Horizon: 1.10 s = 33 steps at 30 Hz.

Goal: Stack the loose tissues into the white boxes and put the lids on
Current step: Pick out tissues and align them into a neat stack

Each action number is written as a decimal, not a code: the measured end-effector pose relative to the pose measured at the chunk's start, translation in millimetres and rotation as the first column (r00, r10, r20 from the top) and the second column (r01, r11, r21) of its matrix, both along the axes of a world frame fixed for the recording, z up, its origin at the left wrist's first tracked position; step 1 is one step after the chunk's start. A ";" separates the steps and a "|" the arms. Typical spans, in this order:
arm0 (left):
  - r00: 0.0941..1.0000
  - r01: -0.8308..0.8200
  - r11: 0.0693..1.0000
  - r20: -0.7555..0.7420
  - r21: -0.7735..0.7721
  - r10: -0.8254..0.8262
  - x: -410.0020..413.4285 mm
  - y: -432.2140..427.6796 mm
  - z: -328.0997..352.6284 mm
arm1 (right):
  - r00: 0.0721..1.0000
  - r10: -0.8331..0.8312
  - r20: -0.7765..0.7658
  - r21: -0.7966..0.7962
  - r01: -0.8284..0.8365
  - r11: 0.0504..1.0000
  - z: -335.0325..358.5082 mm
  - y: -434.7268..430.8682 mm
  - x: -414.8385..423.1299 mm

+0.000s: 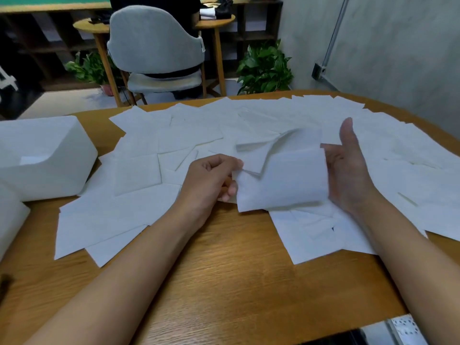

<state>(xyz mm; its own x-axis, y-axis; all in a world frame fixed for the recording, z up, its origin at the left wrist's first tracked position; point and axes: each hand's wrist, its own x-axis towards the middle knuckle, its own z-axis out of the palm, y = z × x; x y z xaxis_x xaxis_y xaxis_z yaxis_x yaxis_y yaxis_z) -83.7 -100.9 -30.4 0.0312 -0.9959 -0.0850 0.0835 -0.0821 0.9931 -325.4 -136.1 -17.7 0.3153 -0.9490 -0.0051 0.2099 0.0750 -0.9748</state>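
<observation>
Several loose white tissues (194, 135) lie spread over the far half of the wooden table (224, 265). Just above the table's middle I hold a small stack of tissues (283, 180). My left hand (211, 180) pinches the stack's left edge with curled fingers. My right hand (348, 170) stands upright with straight fingers and its palm against the stack's right edge. A white box (44, 155) sits at the left of the table, with part of another white box (10, 220) in front of it at the frame's edge.
Bare wood lies between my forearms near the front edge. Behind the table stand a grey chair (154, 41), a small round wooden table (99, 26) and two potted plants (263, 68). A grey wall (398, 46) runs close on the right.
</observation>
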 end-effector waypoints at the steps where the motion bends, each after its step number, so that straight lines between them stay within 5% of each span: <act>1: 1.000 -0.007 1.000 -0.003 0.010 0.007 0.4 -0.3 -0.6 | 0.999 -0.004 -0.043 -0.043 0.002 0.999 -1.7 -0.6 0.4; 6: 0.998 -0.018 1.000 0.058 -0.020 0.019 1.0 0.7 1.1 | 0.930 -0.210 -0.301 -0.210 0.150 0.966 -10.4 -3.3 -0.4; 13: 0.962 -0.026 0.974 0.260 -0.226 0.086 -0.6 4.4 3.4 | 0.927 -0.211 -0.310 -0.161 0.168 0.973 -10.8 -1.9 1.1; 27: 0.952 0.001 0.985 0.301 -0.172 0.051 -6.0 5.8 -2.1 | 0.927 -0.263 -0.267 -0.125 0.237 0.963 -7.1 -2.1 6.8; 33: 0.885 0.059 0.972 0.462 -0.226 0.054 -7.3 8.8 -3.7 | 0.931 -0.267 -0.248 -0.195 0.222 0.955 -4.6 -1.1 6.9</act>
